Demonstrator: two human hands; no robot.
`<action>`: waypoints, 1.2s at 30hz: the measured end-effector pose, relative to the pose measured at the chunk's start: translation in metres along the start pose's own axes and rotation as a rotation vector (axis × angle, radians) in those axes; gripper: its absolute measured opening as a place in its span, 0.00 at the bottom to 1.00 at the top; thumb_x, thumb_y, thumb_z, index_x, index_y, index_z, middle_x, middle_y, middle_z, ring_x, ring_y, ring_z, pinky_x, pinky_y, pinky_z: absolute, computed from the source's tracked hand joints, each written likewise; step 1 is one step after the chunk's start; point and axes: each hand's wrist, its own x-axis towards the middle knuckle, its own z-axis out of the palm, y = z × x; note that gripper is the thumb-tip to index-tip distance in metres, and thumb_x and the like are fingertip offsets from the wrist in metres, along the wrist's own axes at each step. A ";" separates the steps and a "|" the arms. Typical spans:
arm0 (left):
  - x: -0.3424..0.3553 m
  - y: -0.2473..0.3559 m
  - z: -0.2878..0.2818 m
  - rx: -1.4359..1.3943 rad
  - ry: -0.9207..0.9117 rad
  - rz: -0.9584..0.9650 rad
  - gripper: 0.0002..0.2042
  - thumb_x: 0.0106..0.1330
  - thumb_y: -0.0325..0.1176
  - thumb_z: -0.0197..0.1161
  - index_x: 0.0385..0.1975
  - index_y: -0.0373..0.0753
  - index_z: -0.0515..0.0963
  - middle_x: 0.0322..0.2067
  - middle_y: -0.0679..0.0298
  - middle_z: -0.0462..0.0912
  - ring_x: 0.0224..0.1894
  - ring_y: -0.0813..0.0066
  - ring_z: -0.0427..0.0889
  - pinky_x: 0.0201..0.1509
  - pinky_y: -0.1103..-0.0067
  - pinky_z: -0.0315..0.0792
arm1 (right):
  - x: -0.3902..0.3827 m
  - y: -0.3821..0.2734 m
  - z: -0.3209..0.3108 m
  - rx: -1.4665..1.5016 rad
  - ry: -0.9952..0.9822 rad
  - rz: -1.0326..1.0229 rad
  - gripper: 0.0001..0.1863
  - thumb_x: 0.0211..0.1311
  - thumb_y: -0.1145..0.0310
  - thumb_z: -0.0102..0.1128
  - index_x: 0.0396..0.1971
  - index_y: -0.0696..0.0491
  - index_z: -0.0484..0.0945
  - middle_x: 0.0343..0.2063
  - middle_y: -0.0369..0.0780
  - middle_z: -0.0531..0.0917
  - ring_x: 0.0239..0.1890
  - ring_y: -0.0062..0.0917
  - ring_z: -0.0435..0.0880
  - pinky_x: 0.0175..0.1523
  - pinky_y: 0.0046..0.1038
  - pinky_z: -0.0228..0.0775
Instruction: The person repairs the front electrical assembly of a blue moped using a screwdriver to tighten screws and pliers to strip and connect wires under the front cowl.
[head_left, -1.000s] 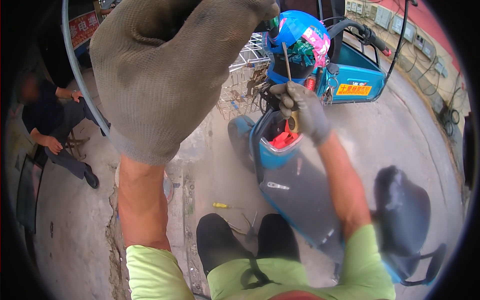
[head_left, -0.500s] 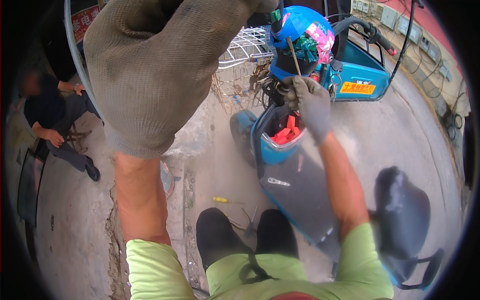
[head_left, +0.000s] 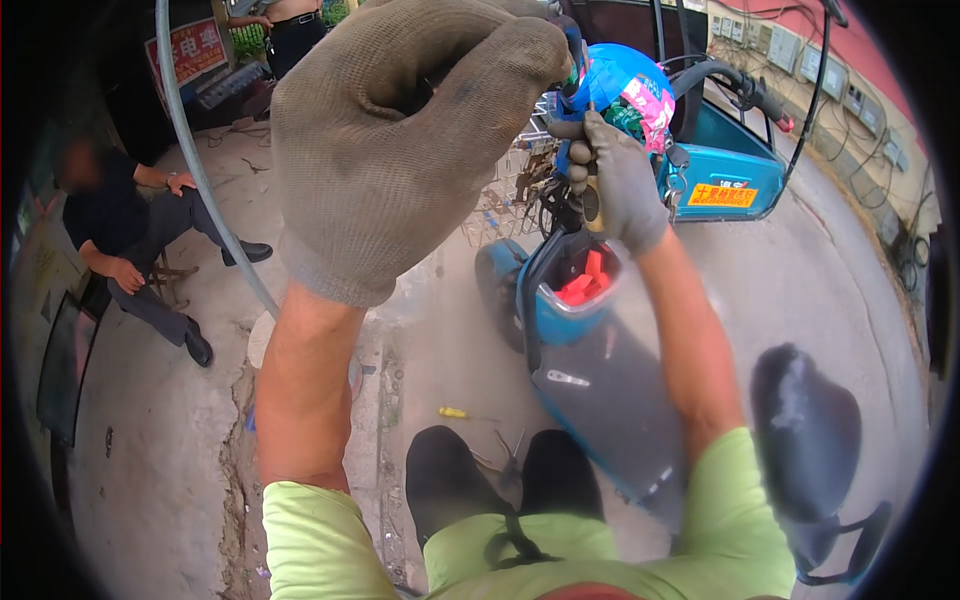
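My left hand [head_left: 400, 160], in a grey-brown knit work glove, is raised large in front. Its thumb and fingers are closed near the edge of a dark part [head_left: 573, 35]; what lies between them is hidden. Just below and to the right, my gloved right hand [head_left: 628, 185] is wrapped round a screwdriver [head_left: 593, 208]. The handle sticks out under the fist, and the thin shaft points up toward the dark part. Behind both hands sits a blue helmet-like dome [head_left: 618, 72] with pink and green patches, at the front of a blue electric scooter [head_left: 570, 320].
Red strips [head_left: 585, 285] lie in the scooter's front pocket. A yellow-handled screwdriver [head_left: 453, 412] lies on the ground by my knees. A person [head_left: 130, 215] sits at left; another [head_left: 295, 30] stands behind. A blue three-wheeler [head_left: 725, 180] and wire basket [head_left: 500, 195] are beyond the hands.
My right hand has moved up, bringing the screwdriver closer to the dark part near my left fingertips. The left hand appears further right. The view has shifted, showing a standing person behind.
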 end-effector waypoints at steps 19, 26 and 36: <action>-0.001 -0.006 -0.010 -0.042 0.035 0.077 0.06 0.73 0.26 0.71 0.37 0.29 0.90 0.35 0.57 0.91 0.30 0.79 0.85 0.33 0.83 0.78 | -0.045 -0.060 -0.018 0.453 -0.283 0.298 0.17 0.86 0.66 0.53 0.64 0.60 0.72 0.60 0.51 0.84 0.43 0.23 0.89 0.40 0.16 0.88; 0.008 0.000 -0.009 0.042 -0.009 0.136 0.05 0.73 0.24 0.70 0.36 0.29 0.89 0.31 0.60 0.89 0.27 0.82 0.81 0.30 0.84 0.75 | -0.069 -0.049 -0.025 -0.356 0.001 -0.054 0.30 0.82 0.62 0.58 0.78 0.56 0.68 0.42 0.43 0.90 0.27 0.14 0.79 0.28 0.14 0.74; 0.012 0.017 -0.015 0.027 -0.008 -0.037 0.09 0.74 0.28 0.69 0.33 0.29 0.89 0.24 0.65 0.85 0.24 0.85 0.77 0.27 0.84 0.69 | -0.041 -0.120 -0.021 -0.490 -0.054 0.217 0.20 0.84 0.55 0.58 0.59 0.57 0.80 0.31 0.34 0.86 0.15 0.06 0.68 0.17 0.14 0.60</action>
